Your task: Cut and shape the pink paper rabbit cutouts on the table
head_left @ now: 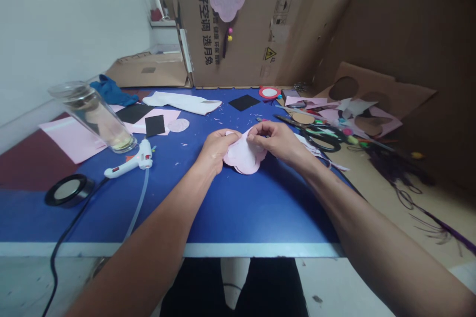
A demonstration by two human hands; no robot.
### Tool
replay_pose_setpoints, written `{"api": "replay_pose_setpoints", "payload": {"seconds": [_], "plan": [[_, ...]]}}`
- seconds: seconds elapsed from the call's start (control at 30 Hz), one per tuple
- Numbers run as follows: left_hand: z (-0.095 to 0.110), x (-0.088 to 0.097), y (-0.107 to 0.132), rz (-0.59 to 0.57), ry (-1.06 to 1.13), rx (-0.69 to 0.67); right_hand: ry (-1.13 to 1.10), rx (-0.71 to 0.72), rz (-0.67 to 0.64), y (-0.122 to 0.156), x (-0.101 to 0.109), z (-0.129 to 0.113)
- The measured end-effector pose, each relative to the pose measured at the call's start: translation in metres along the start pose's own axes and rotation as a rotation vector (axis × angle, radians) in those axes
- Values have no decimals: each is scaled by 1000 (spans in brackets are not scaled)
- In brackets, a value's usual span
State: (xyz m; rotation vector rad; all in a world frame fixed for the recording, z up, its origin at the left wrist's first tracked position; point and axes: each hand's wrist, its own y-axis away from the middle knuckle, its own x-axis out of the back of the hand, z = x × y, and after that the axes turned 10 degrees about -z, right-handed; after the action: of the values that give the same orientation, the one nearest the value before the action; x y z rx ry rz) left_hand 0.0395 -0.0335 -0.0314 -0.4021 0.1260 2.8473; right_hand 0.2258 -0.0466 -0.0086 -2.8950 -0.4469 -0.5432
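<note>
Step, seemingly: working the upper edge of a pink scalloped piece (244, 159); next move likely calls for light, even finger pressure. Location: over the smooth blue tabletop (256, 215). Material: thin, matte, apparently layered. Your left hand (218, 146): pinching its left side. Your right hand (278, 141): pinching its upper right.

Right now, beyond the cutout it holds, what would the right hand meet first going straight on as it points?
Most likely the left hand, across the pink scalloped cutout; depth is unclear.
</note>
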Motion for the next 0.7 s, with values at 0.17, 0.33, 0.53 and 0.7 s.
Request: {"api": "replay_pose_setpoints", "payload": {"seconds": [0.17,0.33,0.53,0.7], "plan": [[0,0,-1,-1,-9,4,-46,-28,22,1,-3,-2],[0,0,0,-3,-1,1,-63,-21,41,0,-5,2],[0,-2,1,-1,-8,4,-42,-18,87,-1,-9,3],[0,-2,0,3,-20,11,-35,-25,111,-1,-11,1]]}}
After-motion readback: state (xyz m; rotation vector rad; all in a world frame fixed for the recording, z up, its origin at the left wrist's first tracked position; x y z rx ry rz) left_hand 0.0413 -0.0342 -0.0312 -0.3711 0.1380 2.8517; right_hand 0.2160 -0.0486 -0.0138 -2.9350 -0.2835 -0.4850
